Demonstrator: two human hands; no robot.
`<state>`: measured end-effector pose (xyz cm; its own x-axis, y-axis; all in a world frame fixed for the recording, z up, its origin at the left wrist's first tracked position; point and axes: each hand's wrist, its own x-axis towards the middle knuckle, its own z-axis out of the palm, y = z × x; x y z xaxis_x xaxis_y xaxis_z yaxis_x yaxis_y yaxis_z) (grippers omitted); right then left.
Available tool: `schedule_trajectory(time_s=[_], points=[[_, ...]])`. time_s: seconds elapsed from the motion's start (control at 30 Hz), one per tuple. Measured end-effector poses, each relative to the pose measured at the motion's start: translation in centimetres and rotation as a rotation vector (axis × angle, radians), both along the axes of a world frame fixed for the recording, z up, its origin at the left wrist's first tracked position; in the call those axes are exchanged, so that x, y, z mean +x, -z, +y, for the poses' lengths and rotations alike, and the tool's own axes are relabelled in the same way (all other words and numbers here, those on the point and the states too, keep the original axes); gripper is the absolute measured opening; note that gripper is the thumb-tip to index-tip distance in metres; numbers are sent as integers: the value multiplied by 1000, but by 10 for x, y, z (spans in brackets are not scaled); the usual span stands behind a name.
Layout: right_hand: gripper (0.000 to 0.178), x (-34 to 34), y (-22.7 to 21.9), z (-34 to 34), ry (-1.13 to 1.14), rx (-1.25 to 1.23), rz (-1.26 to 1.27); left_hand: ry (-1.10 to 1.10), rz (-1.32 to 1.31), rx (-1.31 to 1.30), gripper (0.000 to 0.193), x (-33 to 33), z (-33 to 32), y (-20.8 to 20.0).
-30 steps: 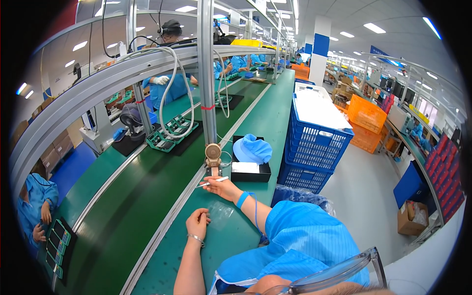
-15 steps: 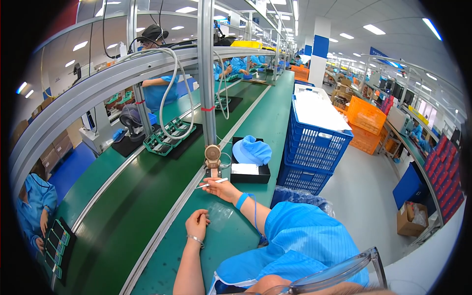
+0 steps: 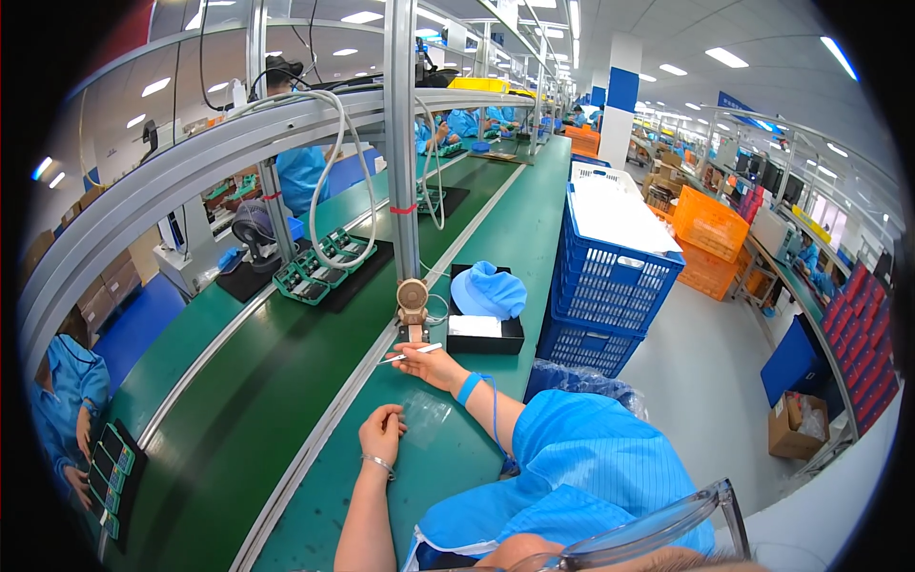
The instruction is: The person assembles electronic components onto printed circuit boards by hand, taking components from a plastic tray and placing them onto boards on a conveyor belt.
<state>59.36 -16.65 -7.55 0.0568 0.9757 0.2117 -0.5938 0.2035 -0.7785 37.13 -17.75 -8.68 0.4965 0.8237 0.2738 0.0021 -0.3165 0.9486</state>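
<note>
My right hand [image 3: 429, 367] is closed round a slim white pen-like tool [image 3: 416, 354], its thin end pointing left; a blue band circles that wrist. It hovers just in front of a round tan fixture [image 3: 412, 303] at the foot of a metal post. On the green bench, my left hand [image 3: 382, 434] rests with fingers curled in, and I see nothing in them. Beside those fingers lies a clear plastic sheet [image 3: 429, 419]. A black tray [image 3: 488, 341] stands beyond my right hand, holding a blue cap [image 3: 488, 291] and a white block [image 3: 475, 327].
A green conveyor belt [image 3: 257, 381] runs along the left, with green frames [image 3: 319, 267] on a black mat across it. At far left a co-worker in blue handles green-edged devices [image 3: 111, 477]. Stacked blue crates [image 3: 610, 286] stand to the right of the bench, and a metal post [image 3: 400, 153] rises ahead.
My hands and the white tool stay almost still. The green frames across the belt have shifted slightly left. The co-worker at far left has moved a hand, and another behind the frame has leaned left.
</note>
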Motion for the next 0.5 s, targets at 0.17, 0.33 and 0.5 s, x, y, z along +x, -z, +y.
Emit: schedule_trajectory(time_s=[0.17, 0.33, 0.5], points=[[31, -1, -1, -1, -5, 3, -3, 2, 1, -9, 17, 0, -1, -3], [31, 0, -1, 0, -4, -3, -9, 6, -3, -15, 17, 0, -2, -4], [31, -1, -1, 0, -9, 2, -12, 1, 0, -15, 17, -1, -2, -3]])
